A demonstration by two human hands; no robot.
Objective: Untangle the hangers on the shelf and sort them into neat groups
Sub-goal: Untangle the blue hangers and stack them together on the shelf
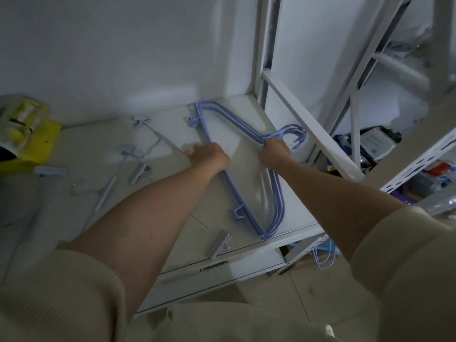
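Blue hangers (pixel 249 183): stacked flat on white shelf (pixel 246 112), count unclear; right hand (pixel 275 154) clenched at hook necks, left hand (pixel 209 156) pressing bottom bar, grip unclear; four clips loose alongside

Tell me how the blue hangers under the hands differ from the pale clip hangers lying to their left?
The blue hangers are triangular, nested in one aligned stack and held by both hands, left hand and right hand. The clip hangers are pale straight bars with clips, scattered loose and untouched. Both kinds lie flat on the white shelf top.
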